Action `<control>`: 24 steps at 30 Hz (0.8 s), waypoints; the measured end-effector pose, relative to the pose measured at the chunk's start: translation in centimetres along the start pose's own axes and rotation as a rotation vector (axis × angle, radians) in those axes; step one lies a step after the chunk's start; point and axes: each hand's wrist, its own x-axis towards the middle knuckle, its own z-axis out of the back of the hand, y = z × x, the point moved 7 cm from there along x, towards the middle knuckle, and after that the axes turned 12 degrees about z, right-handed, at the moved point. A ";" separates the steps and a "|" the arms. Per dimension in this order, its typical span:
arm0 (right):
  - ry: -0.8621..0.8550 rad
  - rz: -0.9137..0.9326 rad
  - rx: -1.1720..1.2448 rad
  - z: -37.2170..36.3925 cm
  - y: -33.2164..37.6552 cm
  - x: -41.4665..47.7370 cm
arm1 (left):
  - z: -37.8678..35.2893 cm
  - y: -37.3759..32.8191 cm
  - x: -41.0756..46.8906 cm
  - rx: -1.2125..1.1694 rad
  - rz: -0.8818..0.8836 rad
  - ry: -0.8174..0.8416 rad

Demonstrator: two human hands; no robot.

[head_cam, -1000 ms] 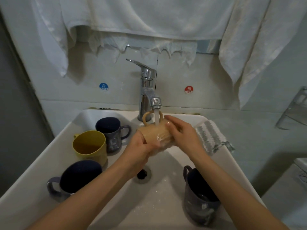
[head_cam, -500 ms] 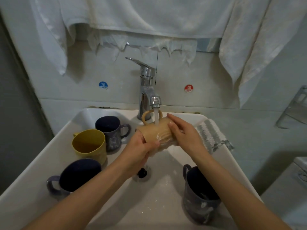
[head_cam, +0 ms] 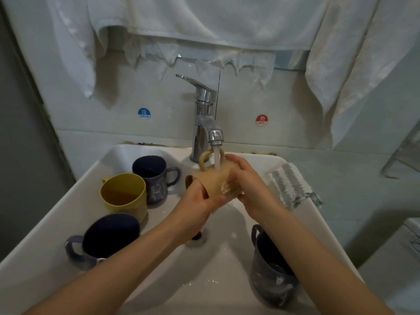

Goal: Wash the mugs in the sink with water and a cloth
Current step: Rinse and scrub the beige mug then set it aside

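While water falls in a smooth rope (head_cam: 217, 158) from the chrome faucet (head_cam: 203, 110), we see the tan mug (head_cam: 212, 181) lying on its side above the white sink (head_cam: 56, 223), at twelve o'clock from the round drain (head_cam: 198, 238), its loop handle turned up beside the spout. The left hand (head_cam: 197, 206) grips the open-mouth end, fingers curled round the rim. The right hand (head_cam: 248, 185) wraps the base end, fingers bent over the wet, glossy wall.

At nine o'clock stands a matte yellow mug (head_cam: 127, 197) holding brownish liquid, touching a patterned blue mug (head_cam: 156, 177) at eleven. A plain navy mug (head_cam: 106, 238) tilts at eight; a wet dark mug (head_cam: 271, 276) stands at four. A ribbed, grey-striped cloth (head_cam: 291, 185) drapes the rim at two. Crinkled white towels (head_cam: 227, 19) hang overhead.
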 end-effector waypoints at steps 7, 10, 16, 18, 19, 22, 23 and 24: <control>-0.057 -0.064 0.107 0.6 -0.5 0.1 | 0.0 -0.2 -0.2 -0.076 0.012 0.011; -0.004 -0.056 0.029 0.0 -0.6 0.1 | 0.0 -0.2 -0.2 -0.076 0.011 0.012; -0.037 -0.035 0.092 0.3 -0.3 0.0 | 0.2 -0.1 -0.1 -0.083 0.018 0.010; -0.038 -0.035 0.108 0.4 -0.5 0.1 | 0.3 -0.1 0.0 -0.070 0.024 0.005; -0.019 -0.034 0.086 0.3 -0.5 0.2 | 0.4 -0.1 0.0 -0.066 0.021 0.004; 0.048 -0.008 -0.058 -0.2 -0.5 0.3 | 0.4 -0.3 0.0 -0.043 0.013 0.013; 0.060 0.008 -0.100 -0.2 -0.5 0.2 | 0.4 -0.3 0.0 -0.029 0.014 0.022; 0.068 0.023 -0.128 -0.2 -0.5 0.1 | 0.4 -0.3 0.1 -0.012 0.013 0.030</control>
